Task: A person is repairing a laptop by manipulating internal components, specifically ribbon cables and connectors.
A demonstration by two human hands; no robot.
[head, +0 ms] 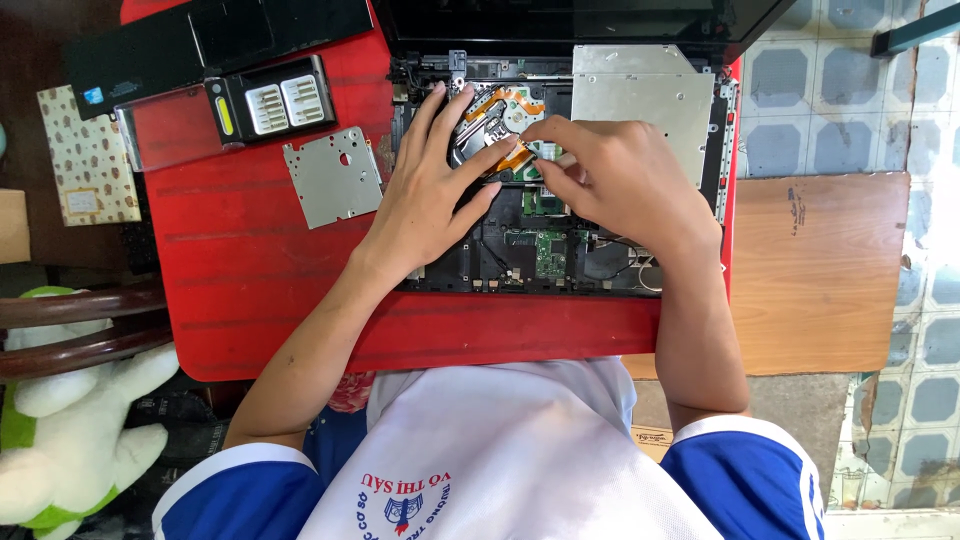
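Pinched fingertips on my right hand (615,175) close on an orange ribbon cable (516,155) just beside the metal drive (487,120) inside the opened laptop (560,230); thumb and forefinger are pressed together on the cable's end, though I cannot tell how firmly. My left hand (430,195) lies spread and flat, fingers fanned over the drive and the laptop's left part, holding nothing, the forefinger tip close to the same cable. I see the laptop on a red table (250,270), its circuit boards bare and a silver optical drive (640,95) at its upper right. A loose grey metal plate (333,175) lies on the table left of my left hand, and a screwdriver bit case (270,100) rests above it.
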